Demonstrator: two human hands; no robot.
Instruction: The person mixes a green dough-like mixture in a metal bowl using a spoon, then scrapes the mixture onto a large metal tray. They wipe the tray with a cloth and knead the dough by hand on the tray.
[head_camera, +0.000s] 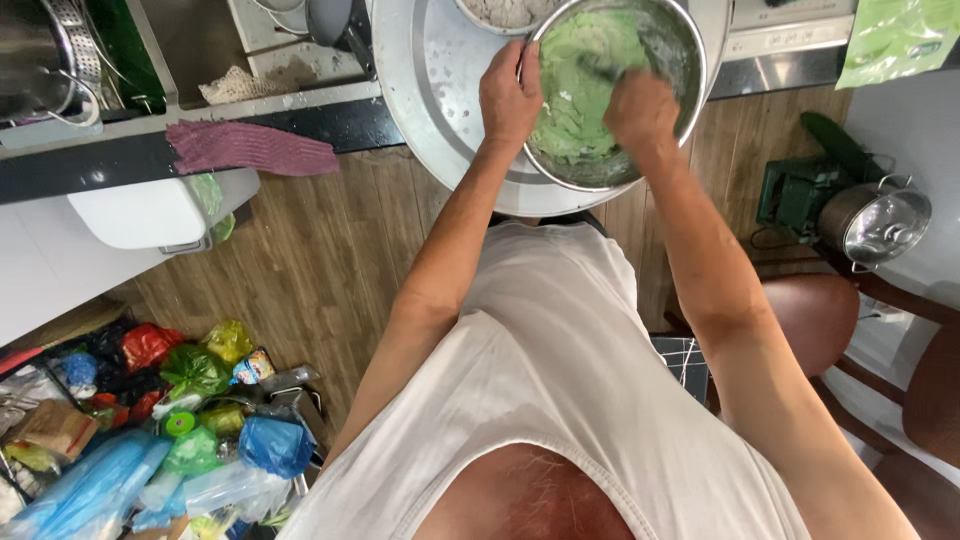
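Steel bowl (660, 60) crowded by second bowl (505, 12) at eleven o'clock; bare tray (425, 90) at nine.

The person wears a white sleeveless undershirt (560, 370) of thin, soft cloth. Its neckline is cut low and wide, with a narrow stitched hem that curves across the near edge of the view. The armholes are deep, so both shoulders and both arms are bare along their whole length, from near to far. The fabric lies loose over the belly and shows soft folds and a few creases. The left hand (510, 95) and right hand (640, 110) wear no gloves, rings or watch.
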